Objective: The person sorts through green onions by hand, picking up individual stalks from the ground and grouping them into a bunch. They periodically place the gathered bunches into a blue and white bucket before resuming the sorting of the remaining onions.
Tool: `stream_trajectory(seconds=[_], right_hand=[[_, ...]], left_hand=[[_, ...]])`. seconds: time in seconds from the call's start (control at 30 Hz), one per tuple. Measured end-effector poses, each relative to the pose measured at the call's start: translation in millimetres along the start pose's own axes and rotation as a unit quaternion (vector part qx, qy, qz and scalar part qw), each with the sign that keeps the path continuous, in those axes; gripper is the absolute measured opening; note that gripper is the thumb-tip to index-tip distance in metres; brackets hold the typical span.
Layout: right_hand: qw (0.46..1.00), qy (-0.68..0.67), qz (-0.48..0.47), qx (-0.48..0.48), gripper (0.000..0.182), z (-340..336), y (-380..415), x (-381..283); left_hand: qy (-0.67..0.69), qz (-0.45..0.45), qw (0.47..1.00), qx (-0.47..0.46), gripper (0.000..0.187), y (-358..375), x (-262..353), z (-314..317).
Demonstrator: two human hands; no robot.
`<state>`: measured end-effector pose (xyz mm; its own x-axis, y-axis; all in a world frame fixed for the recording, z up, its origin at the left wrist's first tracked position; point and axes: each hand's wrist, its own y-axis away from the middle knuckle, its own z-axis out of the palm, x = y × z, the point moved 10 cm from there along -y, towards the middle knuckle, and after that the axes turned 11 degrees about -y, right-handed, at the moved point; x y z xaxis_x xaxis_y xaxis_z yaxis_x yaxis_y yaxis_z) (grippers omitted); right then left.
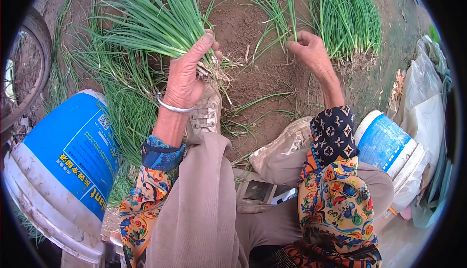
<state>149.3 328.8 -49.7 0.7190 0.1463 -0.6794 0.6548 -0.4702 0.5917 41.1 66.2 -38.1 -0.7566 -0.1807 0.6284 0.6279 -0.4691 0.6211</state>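
Note:
My left hand (pixel 186 73) is closed around a thick bunch of scallions (pixel 168 27), leaves pointing up and left, pale roots hanging by the fingers. A silver bangle (pixel 174 106) circles that wrist. Over the soil to the right, my right hand (pixel 312 56) pinches the lower end of a thin scallion (pixel 291 10) between thumb and fingertips. Loose scallions (pixel 265 5) lie just left of it. Beyond them is a dense pile of scallions (pixel 348 15), roots toward me. More scallions (pixel 124 102) are heaped under and left of my left wrist.
A blue and white bucket (pixel 73 146) leans at the left, below a wheel (pixel 36 73). Another blue and white bucket (pixel 384 139) and plastic sheeting (pixel 421 102) are at the right. My shoes (pixel 204 112) rest on brown soil (pixel 253 80) between scattered stalks.

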Motion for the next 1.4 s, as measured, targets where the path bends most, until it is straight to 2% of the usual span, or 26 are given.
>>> stream_trajectory(seconds=[0.07, 0.17, 0.27, 0.3, 0.33, 0.4, 0.6, 0.63, 0.73, 0.8, 0.87, 0.9, 0.93, 1.0, 1.1, 1.13, 1.2, 1.27, 1.4], right_hand=[[0.99, 0.123, -0.029, 0.065, 0.024, 1, 7, -15], [0.987, 0.131, -0.052, 0.076, 0.022, 9, 6, -27], [0.998, 0.039, -0.031, 0.046, 0.018, 5, -4, -26], [0.995, -0.102, -0.006, 0.015, 0.014, 3, -5, -24], [0.987, -0.157, 0.009, -0.018, 0.01, -3, -2, -30], [0.899, -0.425, -0.059, -0.084, 0.015, -2, 5, -51], [0.893, -0.432, 0.029, -0.122, 0.027, 21, 9, -22], [0.859, -0.492, 0.027, -0.138, 0.024, 29, 10, -26], [0.843, -0.492, -0.009, -0.217, 0.021, 63, 26, -64], [0.933, -0.285, 0.016, -0.219, 0.021, 93, 50, -90], [0.961, -0.111, -0.045, -0.249, 0.023, 119, 68, -112], [0.965, -0.015, -0.181, -0.19, 0.026, 122, 70, -124], [0.965, 0.004, -0.22, -0.144, 0.025, 122, 78, -131], [0.97, 0.019, -0.182, -0.159, 0.03, 127, 81, -126], [0.96, 0.057, -0.205, -0.18, 0.038, 117, 76, -124], [0.972, 0.058, -0.16, -0.162, 0.043, 104, 66, -112], [0.971, 0.095, -0.206, 0.073, 0.039, 54, 43, -91], [0.944, 0.161, -0.194, 0.211, 0.03, 19, 31, -70], [0.932, 0.128, -0.249, 0.231, 0.023, 15, 23, -69]], left_hand=[[-0.007, 0.001, 1.0, 0.001, 0.025, 0, -3, -1], [-0.027, 0.007, 1.0, -0.001, 0.026, 1, -3, -1], [-0.036, 0.008, 0.999, 0.001, 0.027, 2, 0, -1], [-0.035, 0.01, 0.999, 0.002, 0.027, 2, 0, -2], [-0.033, 0.01, 0.999, 0.001, 0.028, 2, 0, -3], [-0.037, 0.005, 0.999, 0.001, 0.029, 3, 1, -3], [-0.045, 0.008, 0.999, -0.001, 0.03, 3, -1, -1], [-0.045, 0.009, 0.999, -0.005, 0.03, 3, -1, 0], [-0.064, 0.02, 0.998, -0.005, 0.03, 2, -2, -1], [-0.071, 0.017, 0.997, -0.011, 0.031, 4, -4, 2], [-0.09, 0.032, 0.995, -0.021, 0.031, 7, -2, 6], [-0.065, 0.022, 0.998, -0.011, 0.034, 8, -3, 5], [-0.067, 0.019, 0.998, -0.013, 0.034, 9, -2, 5], [-0.068, 0.013, 0.997, -0.024, 0.034, 9, 0, 7], [-0.099, -0.002, 0.995, -0.03, 0.03, 6, -3, 7], [-0.107, -0.007, 0.994, -0.029, 0.028, 6, -5, 6], [-0.086, -0.018, 0.996, -0.034, 0.025, 9, -3, 8], [-0.063, -0.016, 0.997, -0.047, 0.024, 11, -1, 9], [-0.063, -0.042, 0.996, -0.045, 0.022, 12, -7, 7]])
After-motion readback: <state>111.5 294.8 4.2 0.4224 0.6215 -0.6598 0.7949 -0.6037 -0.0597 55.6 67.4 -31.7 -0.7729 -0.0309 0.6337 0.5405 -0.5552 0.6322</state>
